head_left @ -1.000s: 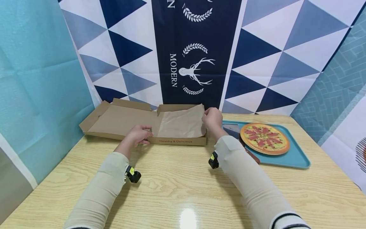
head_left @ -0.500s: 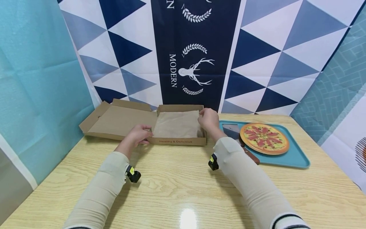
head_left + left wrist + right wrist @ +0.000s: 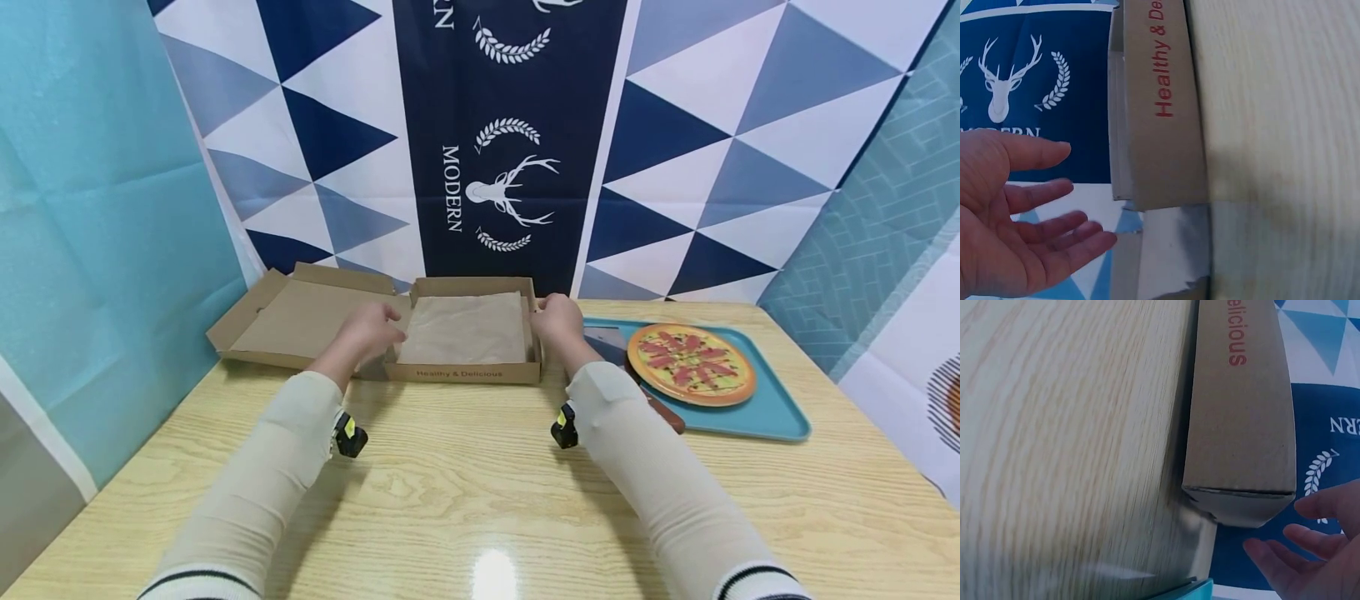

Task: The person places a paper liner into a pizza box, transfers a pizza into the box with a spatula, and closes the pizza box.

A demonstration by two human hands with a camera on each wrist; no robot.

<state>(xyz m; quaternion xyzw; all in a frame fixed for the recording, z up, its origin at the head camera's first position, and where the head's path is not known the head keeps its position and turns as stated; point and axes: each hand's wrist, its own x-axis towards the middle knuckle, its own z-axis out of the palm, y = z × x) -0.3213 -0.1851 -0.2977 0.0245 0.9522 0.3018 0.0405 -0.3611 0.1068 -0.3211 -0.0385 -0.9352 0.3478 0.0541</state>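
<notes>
A brown cardboard pizza box point(image 3: 468, 374) lies unfolded at the back of the table, its lid point(image 3: 318, 312) spread to the left. Inside the base rests a flat sheet of brown paper point(image 3: 465, 329). My left hand point(image 3: 369, 327) hovers over the fold between lid and base. In the left wrist view its fingers point(image 3: 1054, 194) are spread, with nothing held. Just past the right end of the base is my right hand point(image 3: 558, 321). The right wrist view has its fingers point(image 3: 1272, 559) loosely bent beside the box's end wall, holding nothing.
To the right, a blue tray point(image 3: 780, 417) carries a pizza point(image 3: 692, 365) and a pizza server with a metal blade point(image 3: 606, 337) and brown handle point(image 3: 666, 414). Patterned cloth point(image 3: 495, 125) hangs behind the wooden table point(image 3: 457, 475).
The right hand let go of the paper, which now lies flat, and moved right past the box's end. My left hand rose from the box's front left corner.
</notes>
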